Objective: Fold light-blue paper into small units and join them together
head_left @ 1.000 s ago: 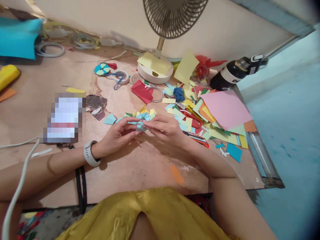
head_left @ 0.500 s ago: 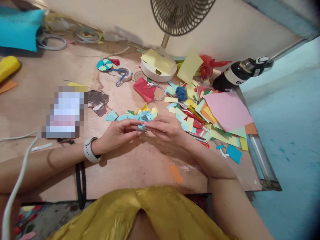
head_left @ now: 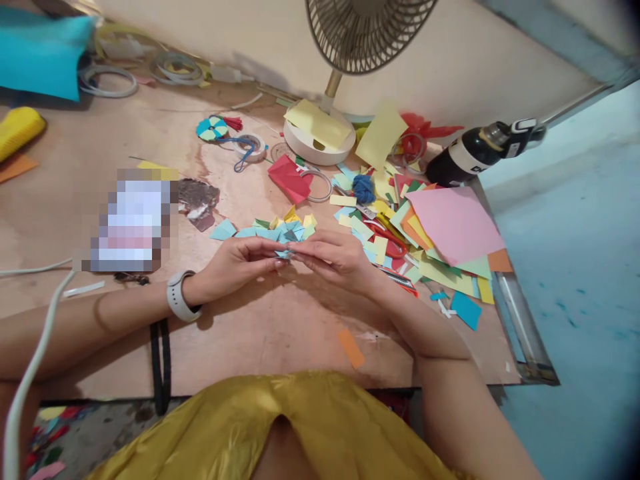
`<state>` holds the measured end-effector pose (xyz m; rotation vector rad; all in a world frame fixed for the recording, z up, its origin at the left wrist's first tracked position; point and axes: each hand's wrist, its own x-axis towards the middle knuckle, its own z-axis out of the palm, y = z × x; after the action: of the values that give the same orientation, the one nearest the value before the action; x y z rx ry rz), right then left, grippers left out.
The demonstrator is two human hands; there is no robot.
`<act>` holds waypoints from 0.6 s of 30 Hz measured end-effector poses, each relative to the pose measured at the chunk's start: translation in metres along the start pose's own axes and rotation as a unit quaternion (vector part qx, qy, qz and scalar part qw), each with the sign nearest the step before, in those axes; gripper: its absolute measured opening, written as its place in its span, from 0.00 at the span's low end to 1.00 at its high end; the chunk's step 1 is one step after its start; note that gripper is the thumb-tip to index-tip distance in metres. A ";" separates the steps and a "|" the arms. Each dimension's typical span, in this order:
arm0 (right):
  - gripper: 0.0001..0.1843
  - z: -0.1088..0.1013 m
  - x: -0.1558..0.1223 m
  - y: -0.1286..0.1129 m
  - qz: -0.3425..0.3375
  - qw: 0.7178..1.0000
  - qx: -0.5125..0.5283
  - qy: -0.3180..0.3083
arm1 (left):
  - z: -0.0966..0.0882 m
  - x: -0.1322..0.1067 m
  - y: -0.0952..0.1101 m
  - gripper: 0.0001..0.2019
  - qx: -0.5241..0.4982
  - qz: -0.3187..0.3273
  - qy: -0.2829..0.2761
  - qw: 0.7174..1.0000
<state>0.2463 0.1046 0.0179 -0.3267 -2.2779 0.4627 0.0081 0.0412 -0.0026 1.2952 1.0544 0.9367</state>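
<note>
Between my fingertips is a small light-blue folded paper piece [head_left: 284, 255], partly covered by the fingers. My left hand [head_left: 240, 265], with a pale watch band [head_left: 181, 297] at the wrist, pinches it from the left. My right hand [head_left: 333, 257] pinches its other side, thumb and fingers pressed together. Just beyond my hands lie several folded light-blue paper pieces [head_left: 265, 232] with some yellow folded pieces [head_left: 291, 215] among them.
Paper scraps, orange-red scissors [head_left: 393, 245] and a pink sheet [head_left: 457, 223] crowd the right side. A black bottle [head_left: 463, 157] leans behind them. A fan [head_left: 320, 150] stands at the back. A blurred phone-like screen [head_left: 133, 223] and white cable [head_left: 43, 340] are at left.
Both hands keep their pinch on the folded paper piece, with only slight finger movement. The whole view has shifted a little.
</note>
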 end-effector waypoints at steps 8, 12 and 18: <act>0.12 -0.007 0.002 0.001 -0.015 0.999 -0.015 -0.026 | 0.000 0.000 0.000 0.15 0.002 -0.013 -0.011 1.000; 0.13 -0.006 0.001 0.003 -0.010 0.999 -0.003 -0.031 | 0.000 -0.001 0.000 0.15 0.006 -0.011 -0.011 1.000; 0.12 -0.007 0.002 0.002 -0.012 0.999 -0.017 -0.035 | 0.001 0.000 0.002 0.12 -0.001 -0.009 -0.014 1.000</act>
<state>0.2505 0.1089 0.0228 -0.3044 -2.3569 0.4295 0.0086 0.0407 -0.0008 1.2920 1.0429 0.9037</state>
